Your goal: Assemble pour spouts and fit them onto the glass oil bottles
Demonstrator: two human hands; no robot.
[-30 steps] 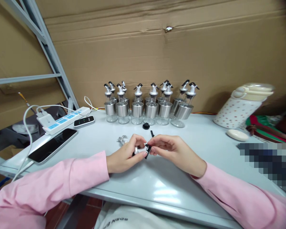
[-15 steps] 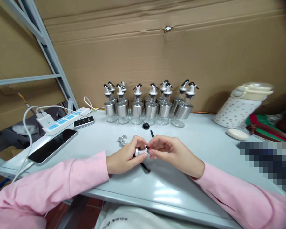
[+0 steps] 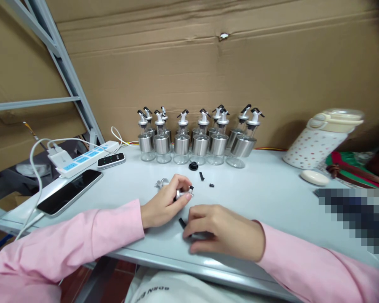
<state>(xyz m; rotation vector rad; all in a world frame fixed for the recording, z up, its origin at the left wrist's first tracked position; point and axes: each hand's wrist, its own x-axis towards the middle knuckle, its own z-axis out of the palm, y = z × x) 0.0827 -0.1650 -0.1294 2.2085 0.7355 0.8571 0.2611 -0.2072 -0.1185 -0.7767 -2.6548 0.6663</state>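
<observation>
The right hand (image 3: 222, 231) is now lying lower, having come away from the left hand (image 3: 162, 206) and dropped onto the table (image 3: 271, 198) close to its near edge. Its fingers are curling downward, fingertips touching a black strip (image 3: 182, 222); I cannot tell whether they are gripping it. The left hand is resting just behind it, thumb and fingers pinching tight around a silver pourer cap (image 3: 183, 194) just above the tabletop. Two small black bits (image 3: 201, 176) and a round black stopper (image 3: 193, 166) are lying between the hands and the row of bottles (image 3: 200, 145). Bare tabletop is stretching open to the right; a phone (image 3: 70, 191) is sitting well to the left.
</observation>
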